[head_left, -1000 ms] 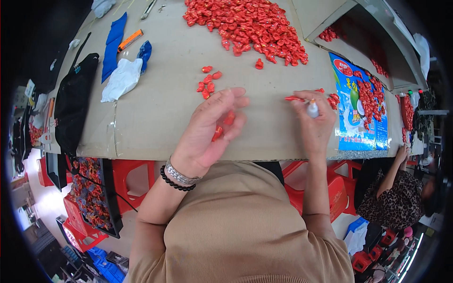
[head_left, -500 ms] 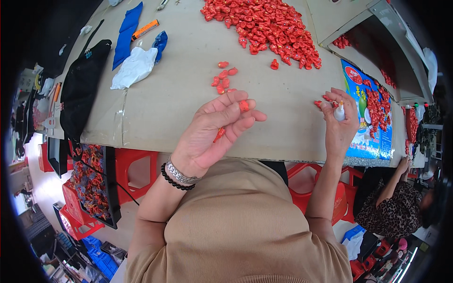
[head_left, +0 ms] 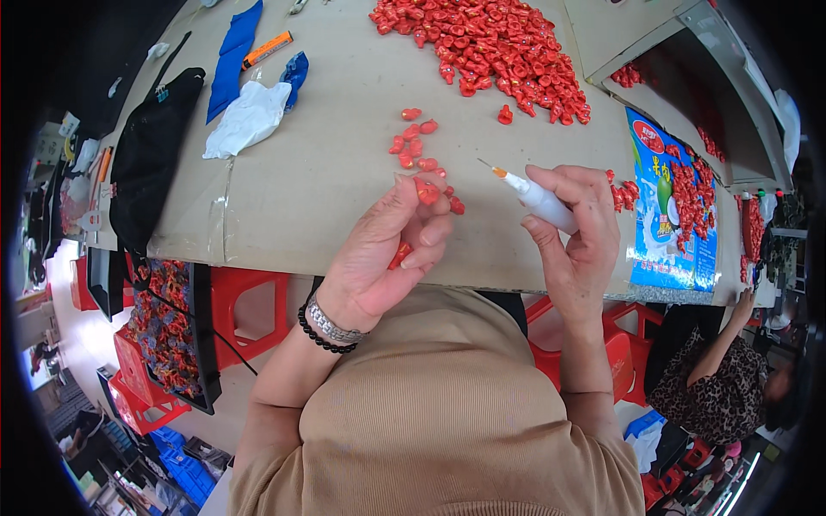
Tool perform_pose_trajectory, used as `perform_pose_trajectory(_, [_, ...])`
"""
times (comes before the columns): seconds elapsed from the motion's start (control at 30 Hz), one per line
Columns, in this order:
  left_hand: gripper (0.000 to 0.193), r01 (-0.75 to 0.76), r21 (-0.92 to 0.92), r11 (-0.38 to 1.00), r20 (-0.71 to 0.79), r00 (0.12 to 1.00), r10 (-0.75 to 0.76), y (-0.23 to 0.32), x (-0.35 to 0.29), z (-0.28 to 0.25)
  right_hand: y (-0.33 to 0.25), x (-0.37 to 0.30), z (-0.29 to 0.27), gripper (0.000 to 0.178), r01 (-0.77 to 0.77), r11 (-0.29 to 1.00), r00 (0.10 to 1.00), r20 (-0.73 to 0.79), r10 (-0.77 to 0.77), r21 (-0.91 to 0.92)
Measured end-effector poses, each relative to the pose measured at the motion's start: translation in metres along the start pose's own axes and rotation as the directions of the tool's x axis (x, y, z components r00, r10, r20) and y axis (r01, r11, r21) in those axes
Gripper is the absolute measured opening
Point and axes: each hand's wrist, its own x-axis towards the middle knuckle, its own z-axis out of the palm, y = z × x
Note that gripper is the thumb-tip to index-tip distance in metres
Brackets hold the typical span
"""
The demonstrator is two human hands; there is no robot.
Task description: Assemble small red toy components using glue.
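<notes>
Between the thumb and fingertips of my left hand [head_left: 370,262] is a small red plastic piece [head_left: 427,192]. A second red piece [head_left: 400,254] lies against its curled fingers. My right hand [head_left: 583,236] grips a white needle-tip squeeze bottle [head_left: 547,205], its thin metal tip slanting up and left, apart from the left hand's piece. Several loose red pieces [head_left: 413,146] lie on the table just beyond my left hand. More red pieces [head_left: 624,195] sit beside my right hand.
A big heap of red pieces [head_left: 490,52] covers the far table. At right lies a blue printed sheet [head_left: 645,258] bearing more pieces, near an open grey box [head_left: 697,77]. White crumpled plastic [head_left: 249,120], an orange-wrapped stick [head_left: 268,51] and a black bag [head_left: 155,163] are at left.
My right hand has moved left and turned the bottle, so its tip now points toward my left hand. My left fingers have curled in more around the red pieces.
</notes>
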Motion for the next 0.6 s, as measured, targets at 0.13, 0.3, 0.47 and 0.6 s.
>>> perform_pose_trajectory(0.13, [0.035,0.031,-0.084,0.996,0.046,0.999,-0.027,0.002,-0.002,-0.004,0.004,-0.008,0.008,0.038,-0.082,0.964,0.994,-0.049,0.097,0.253])
perform_pose_trajectory(0.3, [0.023,0.062,-0.078,0.995,0.071,0.996,-0.056,0.004,0.001,-0.015,0.006,-0.011,0.009,0.036,-0.052,0.949,0.995,-0.063,0.075,0.311])
perform_pose_trajectory(0.47, [0.023,0.091,-0.152,0.984,0.096,0.992,-0.077,0.004,-0.001,-0.013,0.010,-0.009,0.009,0.033,0.081,0.983,0.994,-0.079,-0.069,0.163])
perform_pose_trajectory(0.6, [0.025,0.072,-0.205,0.976,0.159,0.987,-0.039,0.001,-0.002,-0.013,0.010,-0.009,0.009,0.032,0.088,0.986,0.994,-0.084,-0.076,0.143])
